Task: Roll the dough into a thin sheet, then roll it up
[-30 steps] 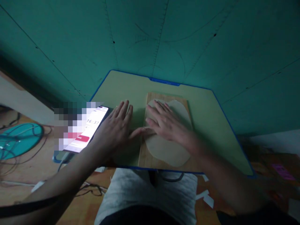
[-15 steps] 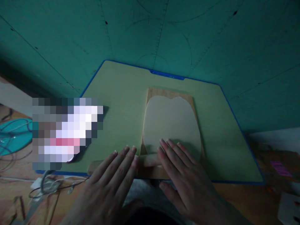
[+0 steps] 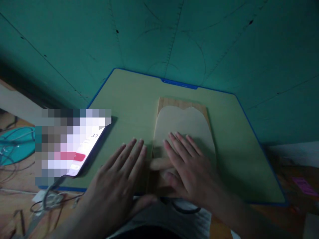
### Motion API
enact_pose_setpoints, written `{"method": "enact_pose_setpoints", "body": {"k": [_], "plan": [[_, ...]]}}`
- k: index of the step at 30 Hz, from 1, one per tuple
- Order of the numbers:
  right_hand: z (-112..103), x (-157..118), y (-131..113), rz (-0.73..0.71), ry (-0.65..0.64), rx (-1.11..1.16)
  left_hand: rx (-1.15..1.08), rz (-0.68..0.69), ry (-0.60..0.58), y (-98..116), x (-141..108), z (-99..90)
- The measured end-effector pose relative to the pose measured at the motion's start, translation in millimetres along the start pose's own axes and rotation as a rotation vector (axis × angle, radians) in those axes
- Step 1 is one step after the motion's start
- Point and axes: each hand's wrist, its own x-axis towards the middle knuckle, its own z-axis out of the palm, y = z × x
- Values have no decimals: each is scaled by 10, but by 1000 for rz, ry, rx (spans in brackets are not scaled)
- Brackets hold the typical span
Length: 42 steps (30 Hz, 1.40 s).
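A pale, flattened sheet of dough lies on a wooden board, its far edge wavy with a small notch. A rolling pin lies across the near part of the dough, mostly covered by my hands. My left hand rests palm down on the pin's left side, fingers stretched forward. My right hand lies flat over its right side, fingers spread above the dough. The dough's near edge is partly hidden by the pin and my right hand.
Beneath the board is a green tabletop with a blue rim. A lit phone, partly blurred, stands at the left with a cable by it. Further left lie a teal disc and several cables. A green wall rises behind.
Both hands have moved forward, away from me, with the rolling pin. More of the board's near end shows, and less of the dough. The whole view has shifted slightly.
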Motion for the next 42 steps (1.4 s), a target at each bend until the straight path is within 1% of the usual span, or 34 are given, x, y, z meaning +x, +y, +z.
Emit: {"method": "enact_pose_setpoints", "body": {"k": [3,5,9,10,11,12,14,15,16,17,18,19,20,22,23,25,27,30,31,32,34,36,38,40,42], "plan": [[-5,136,66,62,12,-2,34,-76,-38,-84,117,38],[-13,160,74,74,6,1,49,-92,-40,-74,121,33],[-6,-105,-30,-19,24,15,57,11,7,135,-110,-56],[6,-145,-38,-33,37,14,55,40,25,154,-140,-62],[18,-134,-23,-36,47,11,58,47,8,137,-132,-52],[29,-66,15,-27,57,10,61,38,-4,81,-83,-28],[38,219,146,20,83,8,76,-35,14,-108,104,46],[34,395,223,41,93,8,94,-99,36,-208,208,85],[25,557,292,56,111,10,105,-172,35,-286,296,115],[13,678,344,69,123,10,107,-219,39,-329,350,131],[2,740,370,83,130,10,104,-242,41,-328,361,132],[-5,732,367,82,125,9,95,-236,38,-284,329,118],[-5,657,340,70,111,7,84,-202,45,-205,260,92],[19,372,244,22,66,0,61,-86,16,7,73,26],[39,210,198,10,68,-8,51,-34,23,106,-9,-2],[74,-34,151,-24,63,-24,41,6,41,226,-91,-27],[71,-100,163,-43,84,-38,41,-16,54,207,-54,-4],[-39,-3,176,-42,193,-25,-27,-71,35,15,85,59],[-88,16,150,-46,234,-1,-84,-97,13,-57,115,64],[-131,8,106,-55,263,32,-156,-153,-10,-120,127,53],[-163,-81,-24,-87,265,93,-287,-313,-44,-208,107,-13],[-103,-216,-166,-100,180,111,-335,-480,-38,-237,60,-120],[19,-325,-285,-67,64,95,-410,-620,22,-210,24,-225],[141,-382,-371,-14,-11,71,-612,-718,100,-145,6,-287],[219,-410,-434,10,-38,63,-867,-802,139,-68,-18,-290]]}}
